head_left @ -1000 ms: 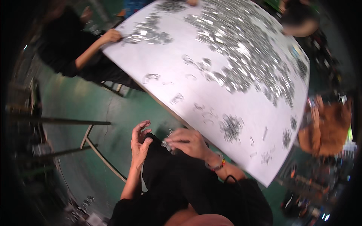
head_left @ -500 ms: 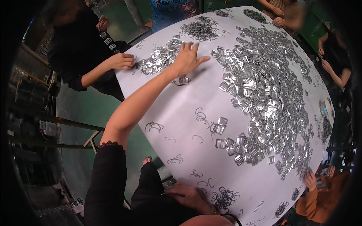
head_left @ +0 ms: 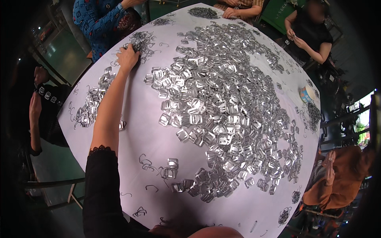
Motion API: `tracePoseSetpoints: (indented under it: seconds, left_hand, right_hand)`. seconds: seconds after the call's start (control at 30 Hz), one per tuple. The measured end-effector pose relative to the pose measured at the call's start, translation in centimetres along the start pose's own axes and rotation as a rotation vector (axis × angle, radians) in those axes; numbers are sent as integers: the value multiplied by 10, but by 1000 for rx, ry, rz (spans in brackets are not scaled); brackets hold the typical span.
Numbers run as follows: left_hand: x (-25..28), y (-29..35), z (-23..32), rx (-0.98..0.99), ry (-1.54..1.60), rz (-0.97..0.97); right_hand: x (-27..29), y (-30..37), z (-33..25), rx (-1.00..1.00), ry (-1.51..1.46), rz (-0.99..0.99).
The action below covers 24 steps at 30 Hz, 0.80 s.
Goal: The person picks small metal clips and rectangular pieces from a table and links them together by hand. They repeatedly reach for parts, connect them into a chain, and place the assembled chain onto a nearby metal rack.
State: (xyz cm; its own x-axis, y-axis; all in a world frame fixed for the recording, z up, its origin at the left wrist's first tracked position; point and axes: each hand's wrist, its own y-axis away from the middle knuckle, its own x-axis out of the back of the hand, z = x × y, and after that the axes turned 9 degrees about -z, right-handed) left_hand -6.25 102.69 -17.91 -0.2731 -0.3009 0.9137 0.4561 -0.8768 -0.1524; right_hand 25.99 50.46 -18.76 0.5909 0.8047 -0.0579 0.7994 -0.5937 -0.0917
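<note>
My left hand [head_left: 128, 58] reaches far across the white table [head_left: 149, 131]. Its fingers are apart and bent down over the near edge of a pile of thin bent wire hooks [head_left: 143, 41]; I see nothing held, though the fingertips are partly hidden. Below my left forearm lies a heap of shiny metal buckles [head_left: 84, 115], partly covered by the arm. A much larger heap of the same silvery buckles [head_left: 222, 107] spreads over the middle of the table. Of my right hand [head_left: 160, 230] only a dark, shadowed part shows at the lower edge, its fingers hidden.
Several other people work around the table, among them a person in a blue patterned sleeve [head_left: 104, 22] and one in an orange-brown top [head_left: 337, 178]. A paper tub [head_left: 307, 94] stands near the right edge. Loose wire hooks [head_left: 147, 162] lie nearer me.
My left hand has moved from above the smaller buckle heap to the wire-hook pile farther off. The view has swung, and my right hand has mostly gone out of sight.
</note>
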Motion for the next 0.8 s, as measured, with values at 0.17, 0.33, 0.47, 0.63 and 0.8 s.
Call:
tracePoseSetpoints:
  seconds: [0.17,0.33,0.47,0.63,0.8]
  left_hand:
    - [7,-15,-33,32,491,219]
    - [27,-19,5,-71,1328,5]
    - [49,-24,-13,-267,1191,33]
    - [84,30,31,-347,1250,-28]
    - [170,88,62,-646,1328,-283]
  right_hand:
    - [-18,7,1,-5,-16,-31]
    - [-38,21,5,-32,-10,-27]
    - [-43,28,1,-36,-5,-55]
    - [-59,35,28,56,101,11]
    - [-28,18,-31,-89,-48,33]
